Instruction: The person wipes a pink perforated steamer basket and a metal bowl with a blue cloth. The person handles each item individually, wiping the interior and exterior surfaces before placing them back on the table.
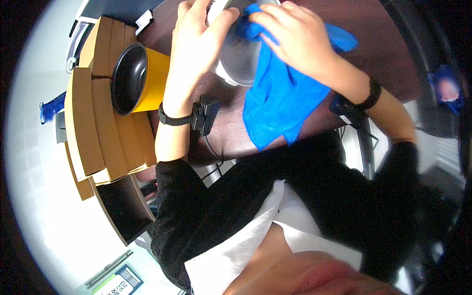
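Note:
A white round container rests on the dark brown table, its inside partly in view. My left hand is closed on the container's left rim, with the thumb over the edge. In my right hand a blue cloth is bunched under the fingers at the container's opening. The rest of the cloth hangs down across the table toward me, and one corner sticks out to the right beyond my hand. The upper part of the container is cut off by the picture's edge.
A yellow bucket with a black inside lies tilted left of my left forearm, against several brown cardboard boxes. The table extends to the right. Another person is at the far right.

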### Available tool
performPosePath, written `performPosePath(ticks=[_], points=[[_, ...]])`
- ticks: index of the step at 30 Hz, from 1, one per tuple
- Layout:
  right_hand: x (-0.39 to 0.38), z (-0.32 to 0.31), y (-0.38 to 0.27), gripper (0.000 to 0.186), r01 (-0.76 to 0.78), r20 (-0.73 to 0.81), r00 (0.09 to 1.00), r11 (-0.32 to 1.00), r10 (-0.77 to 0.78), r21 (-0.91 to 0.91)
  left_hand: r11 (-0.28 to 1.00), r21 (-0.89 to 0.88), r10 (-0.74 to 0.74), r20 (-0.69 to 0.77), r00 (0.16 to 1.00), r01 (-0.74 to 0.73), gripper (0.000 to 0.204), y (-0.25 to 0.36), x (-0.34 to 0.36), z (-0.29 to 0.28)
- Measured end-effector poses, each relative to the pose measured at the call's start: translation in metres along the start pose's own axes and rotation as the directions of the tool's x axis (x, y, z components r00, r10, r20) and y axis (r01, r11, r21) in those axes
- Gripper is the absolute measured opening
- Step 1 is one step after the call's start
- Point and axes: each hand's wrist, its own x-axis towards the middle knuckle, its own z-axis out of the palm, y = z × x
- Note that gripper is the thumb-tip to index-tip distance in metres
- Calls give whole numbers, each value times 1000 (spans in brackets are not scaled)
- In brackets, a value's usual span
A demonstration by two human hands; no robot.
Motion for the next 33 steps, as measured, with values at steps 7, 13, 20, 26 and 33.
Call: performPosePath(ticks=[7, 13, 20, 26, 33], points=[[11, 45, -9, 18, 133, 94, 987, 991, -133, 8, 959, -257, -120, 11, 993, 118, 40, -10, 1, -1], [19, 29, 26, 38, -300, 553, 790, 620, -265, 725, 946, -269, -177, 34, 984, 179, 40, -3, -1, -1], [15, 9, 6, 22, -24, 48, 999, 993, 18, 115, 941, -243, -229, 60, 972, 236, 41, 11, 0, -11], [13, 29, -11, 16, 150, 254, 961, 974, -104, -167, 995, -53, -90, -51, 995, 87, 40, -1, -1, -8], [17, 17, 25, 29, -69, 429, 896, 919, -114, 387, 936, -258, -234, 52, 971, 239, 36, -16, 0, -13]])
